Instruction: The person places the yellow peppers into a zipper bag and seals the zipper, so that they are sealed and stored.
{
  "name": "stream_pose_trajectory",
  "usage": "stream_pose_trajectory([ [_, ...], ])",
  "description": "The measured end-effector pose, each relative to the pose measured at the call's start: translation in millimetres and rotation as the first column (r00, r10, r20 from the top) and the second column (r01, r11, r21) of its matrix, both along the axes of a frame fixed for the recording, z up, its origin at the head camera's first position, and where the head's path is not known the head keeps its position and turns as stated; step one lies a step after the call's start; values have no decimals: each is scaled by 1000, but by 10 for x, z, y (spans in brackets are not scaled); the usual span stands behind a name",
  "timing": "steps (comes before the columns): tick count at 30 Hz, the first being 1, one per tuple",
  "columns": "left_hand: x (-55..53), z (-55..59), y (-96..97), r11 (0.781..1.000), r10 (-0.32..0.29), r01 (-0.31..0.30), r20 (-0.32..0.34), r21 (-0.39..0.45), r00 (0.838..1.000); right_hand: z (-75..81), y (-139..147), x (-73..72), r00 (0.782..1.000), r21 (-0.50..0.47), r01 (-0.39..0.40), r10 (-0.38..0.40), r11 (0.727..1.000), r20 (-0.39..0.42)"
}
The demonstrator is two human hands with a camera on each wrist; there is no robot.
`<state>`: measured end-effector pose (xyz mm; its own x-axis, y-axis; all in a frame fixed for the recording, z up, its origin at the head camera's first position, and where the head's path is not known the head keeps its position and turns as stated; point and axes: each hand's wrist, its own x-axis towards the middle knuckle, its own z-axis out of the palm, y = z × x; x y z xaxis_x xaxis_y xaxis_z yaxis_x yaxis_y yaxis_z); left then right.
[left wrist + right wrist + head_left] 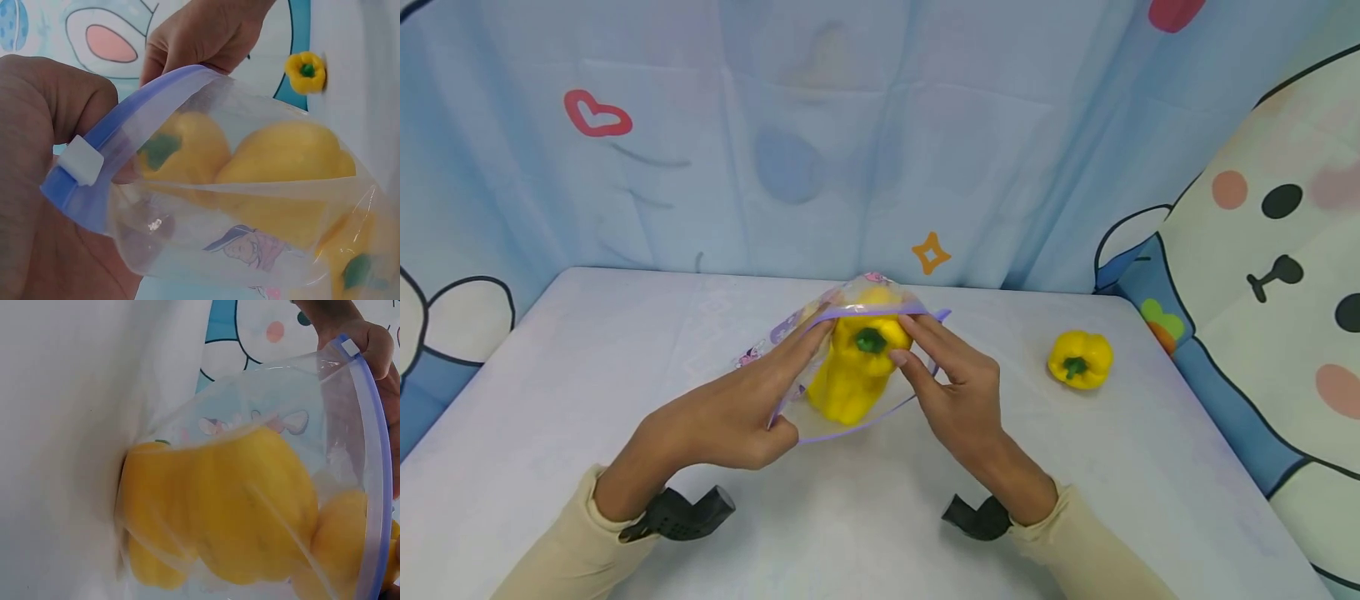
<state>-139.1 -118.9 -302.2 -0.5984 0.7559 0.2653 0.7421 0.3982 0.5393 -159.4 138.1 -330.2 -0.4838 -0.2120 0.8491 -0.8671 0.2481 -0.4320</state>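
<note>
A clear zip bag (pixel 895 398) with a purple rim and printed figures faces me, mouth wide. Inside it are several yellow bell peppers (pixel 287 150), seen through the plastic in both wrist views. My left hand (pixel 730 408) grips the bag's left side, fingers at the upper rim and thumb by the lower rim, near the white slider (pixel 81 160). At the mouth is a yellow bell pepper (pixel 891 332), its green stem turned toward me. My right hand (pixel 958 383) holds its right side with thumb and fingertips, beside the bag's rim.
Another yellow bell pepper (pixel 1080 360) lies on the right part of the white-covered table (pixel 625 333). A blue printed curtain (pixel 850 167) hangs behind the table and along its sides. Each wrist bears a black camera mount (pixel 688 514).
</note>
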Motion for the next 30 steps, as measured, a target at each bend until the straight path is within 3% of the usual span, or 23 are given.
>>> stream_pose_trajectory([
  [5,13,8,11,1000,13,-13,19,-10,1000,5,9,-18,996,-19,42,-43,999,-74],
  [10,19,7,17,1000,18,-18,22,-18,1000,-11,17,-19,996,14,67,-66,998,-52],
  [17,17,-12,-6,1000,22,-22,26,1,999,-33,-12,18,987,224,158,-148,962,-59],
  [20,10,-13,-1,1000,24,-24,24,2,999,-32,-29,34,987,276,163,-157,947,-41],
  [27,12,-13,-7,1000,9,-9,16,15,1000,-22,-41,32,982,250,186,-174,950,-72],
  [30,14,-5,-4,1000,9,-9,15,17,1000,-15,-47,33,985,222,162,-143,962,-99],
])
